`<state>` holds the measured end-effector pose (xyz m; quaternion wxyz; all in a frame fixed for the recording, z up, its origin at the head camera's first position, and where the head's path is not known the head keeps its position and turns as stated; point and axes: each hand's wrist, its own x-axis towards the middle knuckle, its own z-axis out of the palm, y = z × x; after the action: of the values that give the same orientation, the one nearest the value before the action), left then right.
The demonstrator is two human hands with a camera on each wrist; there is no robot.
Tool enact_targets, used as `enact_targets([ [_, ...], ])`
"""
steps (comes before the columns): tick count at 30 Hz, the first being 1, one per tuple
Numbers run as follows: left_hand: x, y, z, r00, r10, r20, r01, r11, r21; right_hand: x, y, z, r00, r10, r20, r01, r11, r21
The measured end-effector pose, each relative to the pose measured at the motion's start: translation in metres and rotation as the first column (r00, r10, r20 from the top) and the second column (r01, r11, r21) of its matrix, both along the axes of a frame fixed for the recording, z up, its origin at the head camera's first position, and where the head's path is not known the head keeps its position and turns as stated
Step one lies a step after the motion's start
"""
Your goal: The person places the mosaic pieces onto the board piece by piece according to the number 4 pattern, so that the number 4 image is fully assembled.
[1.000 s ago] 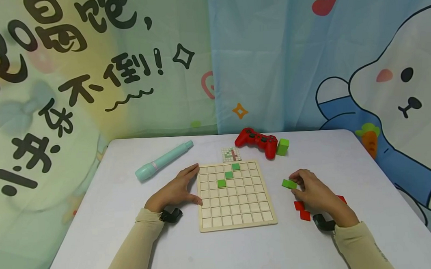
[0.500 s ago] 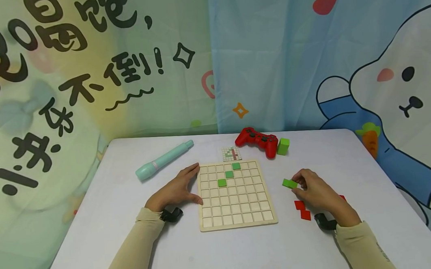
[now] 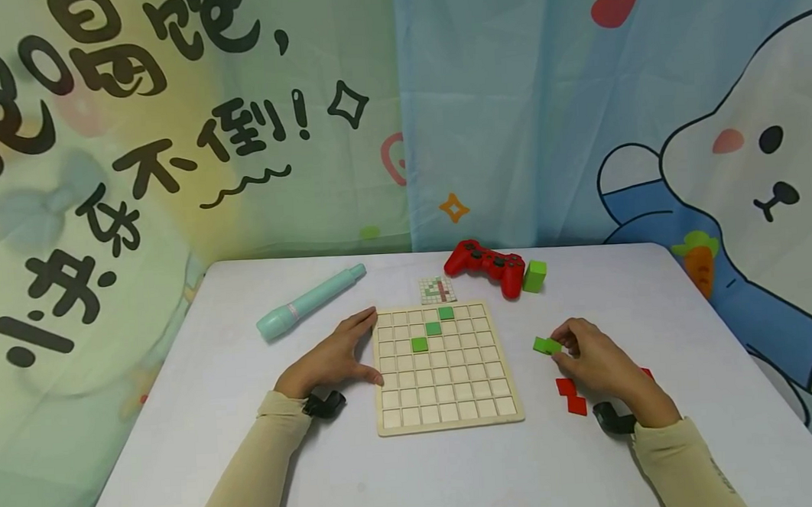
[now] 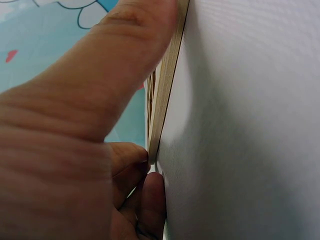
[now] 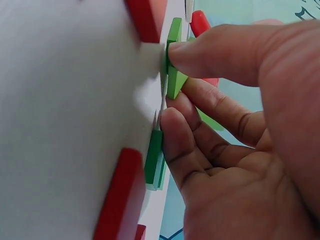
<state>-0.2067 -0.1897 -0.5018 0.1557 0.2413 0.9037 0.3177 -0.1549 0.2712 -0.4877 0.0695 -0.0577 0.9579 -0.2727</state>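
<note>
My left hand [image 3: 329, 358] rests against the left edge of a wooden grid board [image 3: 455, 392], thumb and fingers spread along it. In the left wrist view, the thumb touches the board's side [image 4: 164, 100] and the fingertips sit at its corner. Green tiles [image 3: 420, 345] lie in a diagonal on the board. To the right of it, my right hand [image 3: 594, 362] pinches a light green tile [image 5: 174, 82] between thumb and fingers, close to the tabletop. Red tiles [image 3: 576, 405] lie beneath and beside that hand, and a dark green tile [image 5: 153, 160] shows below its fingertips.
Behind the board lies a small patterned grid card [image 3: 437, 290]. A red game controller [image 3: 484, 266] and a green cube [image 3: 534, 276] stand at the back. A mint-coloured flashlight [image 3: 310, 302] lies at the back left of the white table [image 3: 363, 478].
Both hands stay nearly where they were, the left at the board's edge and the right at the green tile. The whole head view shifts very slightly to the right.
</note>
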Motion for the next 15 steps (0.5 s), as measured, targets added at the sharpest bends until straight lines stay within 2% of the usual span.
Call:
enact_targets([
  [7,0.0,-0.001,0.0,1.0,-0.005,-0.002,0.005,1.0,0.006,0.001,-0.007,0.009,1.0,-0.006,-0.024,0.006,1.0,0.006],
  [11,-0.001,-0.001,-0.001,1.0,-0.008,-0.009,0.008,1.0,0.003,0.002,-0.012,0.017,0.997,0.025,-0.068,-0.026,1.0,-0.006],
  [15,-0.002,-0.001,-0.002,1.0,-0.008,-0.013,0.008,1.0,-0.002,0.002,-0.019,0.024,0.996,0.05,-0.079,-0.052,0.999,-0.017],
])
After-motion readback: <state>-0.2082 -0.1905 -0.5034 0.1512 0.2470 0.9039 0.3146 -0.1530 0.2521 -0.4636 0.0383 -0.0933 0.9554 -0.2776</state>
